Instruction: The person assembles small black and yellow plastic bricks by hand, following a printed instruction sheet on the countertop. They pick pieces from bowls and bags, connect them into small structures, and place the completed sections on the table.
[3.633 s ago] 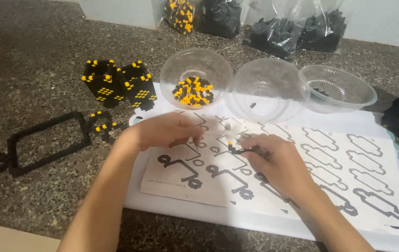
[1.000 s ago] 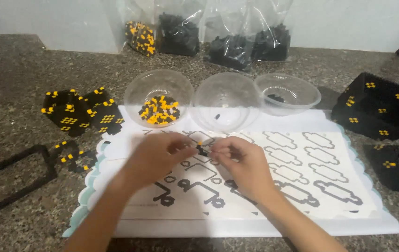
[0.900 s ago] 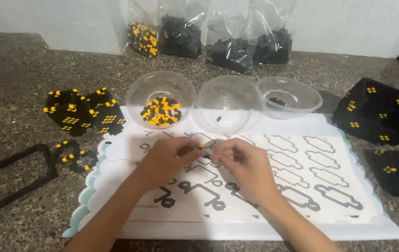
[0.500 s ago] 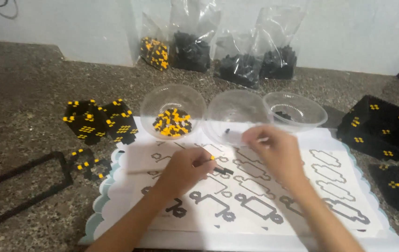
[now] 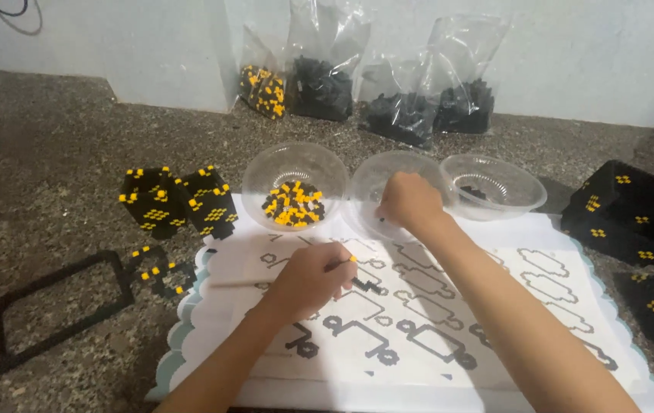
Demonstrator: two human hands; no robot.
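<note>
Yellow tips the small bead piece (image 5: 351,261) pinched in the left hand (image 5: 313,277), fingers narrow, over the white pattern sheet (image 5: 449,306). Further right, the right hand (image 5: 409,200) dips curled fingers into the middle clear bowl (image 5: 369,191); grip unclear.

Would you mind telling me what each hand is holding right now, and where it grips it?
The left hand pinches a thin stick-like tool near its yellow-tipped end. The right hand reaches into the middle clear bowl; whether it holds anything cannot be told.
</note>
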